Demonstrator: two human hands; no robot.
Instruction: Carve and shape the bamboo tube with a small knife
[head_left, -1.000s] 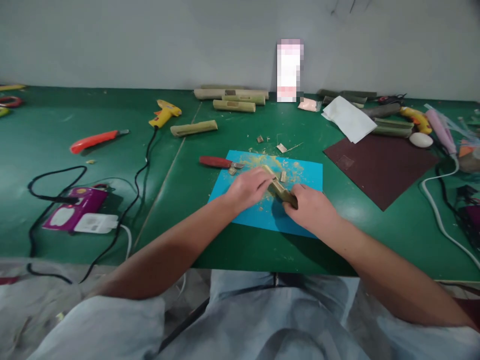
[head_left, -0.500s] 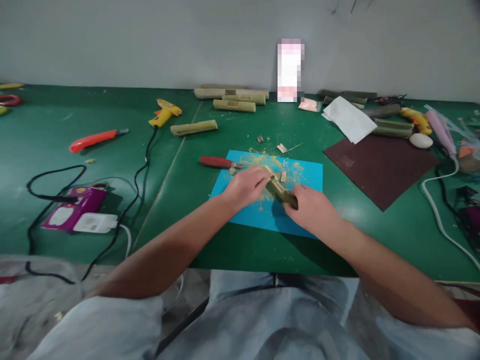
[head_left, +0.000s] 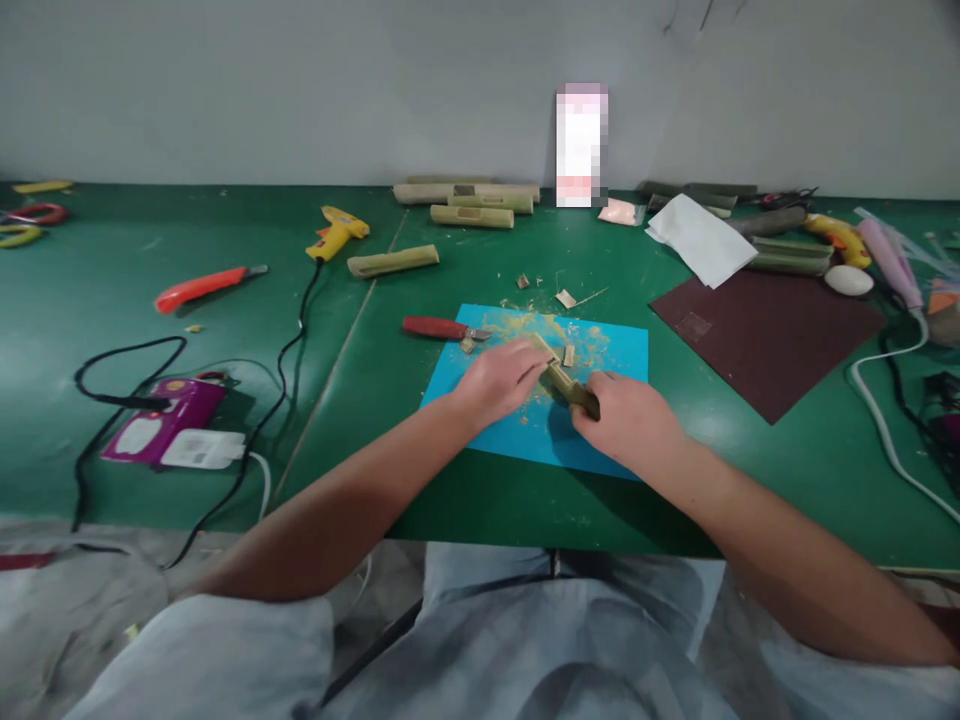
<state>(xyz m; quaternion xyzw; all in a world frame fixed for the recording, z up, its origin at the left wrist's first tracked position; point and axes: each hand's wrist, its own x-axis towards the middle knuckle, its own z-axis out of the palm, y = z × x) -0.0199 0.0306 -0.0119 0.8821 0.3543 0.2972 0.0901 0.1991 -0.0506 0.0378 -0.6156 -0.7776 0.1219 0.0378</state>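
Over a blue mat [head_left: 615,345] strewn with yellow sawdust, both hands hold a short split bamboo piece [head_left: 559,375]. My right hand [head_left: 630,425] grips its near end with the fingers wrapped round it. My left hand [head_left: 499,380] is closed on the far part, fingers pressed against the bamboo; whether it also holds a small tool is hidden. A red-handled knife [head_left: 435,327] lies just left of the mat, beside my left hand.
The green table [head_left: 337,420] holds an orange utility knife [head_left: 202,288], a yellow glue gun [head_left: 337,230] with a black cord, a purple device [head_left: 169,430], several bamboo tubes [head_left: 469,205], white paper [head_left: 701,245], a dark brown sheet [head_left: 765,335] and a white cable [head_left: 877,420].
My left hand has shifted slightly along the bamboo piece; my right hand keeps its grip. The camera has tilted a little, moving the scene down and to the right.
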